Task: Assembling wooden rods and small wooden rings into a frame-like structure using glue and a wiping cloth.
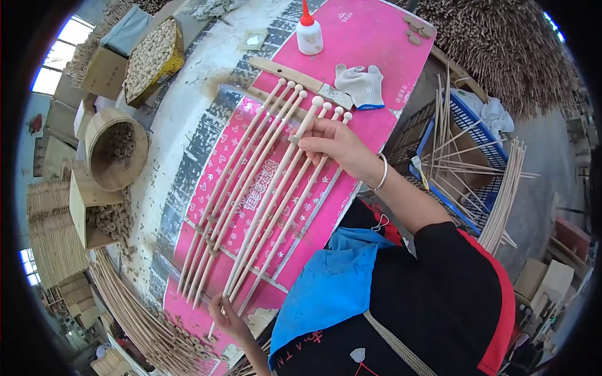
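Several long thin wooden rods with round bead ends [263, 188] lie side by side on a pink printed sheet [370, 44] that covers the worktable. My right hand [332, 144] rests on the bead ends of the nearer group, fingers pinching one rod close to its bead. At the rods' other ends, my left hand [227, 316] touches their tips at the table's near edge. A second group of rods [235, 169] lies untouched just to the left.
A glue bottle with a red cap [308, 30], a white work glove [360, 84] and a flat wooden strip [291, 76] lie at the far end. Boxes and a round basket of wooden beads [116, 147] stand left. A blue crate with loose sticks [464, 156] stands right.
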Tool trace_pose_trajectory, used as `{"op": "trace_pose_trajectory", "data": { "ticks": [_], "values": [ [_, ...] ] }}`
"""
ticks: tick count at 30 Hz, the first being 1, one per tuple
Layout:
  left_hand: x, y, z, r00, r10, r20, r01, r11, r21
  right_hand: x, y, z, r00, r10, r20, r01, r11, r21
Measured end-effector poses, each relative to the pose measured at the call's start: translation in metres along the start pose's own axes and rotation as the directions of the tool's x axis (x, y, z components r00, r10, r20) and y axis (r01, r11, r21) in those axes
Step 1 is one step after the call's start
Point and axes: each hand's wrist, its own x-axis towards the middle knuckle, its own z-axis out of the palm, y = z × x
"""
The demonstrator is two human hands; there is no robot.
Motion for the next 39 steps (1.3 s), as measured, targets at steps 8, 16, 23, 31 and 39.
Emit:
{"op": "trace_pose_trajectory", "data": {
  "ticks": [8, 16, 23, 31, 39],
  "values": [
    [0.003, 0.004, -0.001, 0.998, -0.03, 0.052, 0.026, 0.997, 0.076, 0.0, -0.004, -0.004, 0.985, 0.083, -0.154, -0.113, 0.974, -0.196],
    [0.008, 0.006, 0.007, 0.999, 0.043, -0.025, -0.041, 0.997, 0.073, 0.003, -0.005, -0.007, 0.987, 0.052, -0.152, -0.079, 0.981, -0.175],
    [0.027, -0.009, 0.022, 1.0, 0.03, -0.004, -0.029, 1.0, 0.007, 0.019, -0.008, -0.035, 0.931, -0.195, -0.308, -0.047, 0.773, -0.632],
    [0.047, -0.017, 0.044, 0.996, 0.05, 0.069, -0.052, 0.998, 0.025, 0.011, -0.017, -0.046, 0.893, -0.316, -0.321, 0.076, 0.808, -0.585],
    [0.056, -0.006, 0.051, 0.99, 0.11, 0.09, -0.116, 0.991, 0.072, 0.005, -0.006, -0.059, 0.912, -0.273, -0.305, 0.035, 0.793, -0.608]
  ]
}}
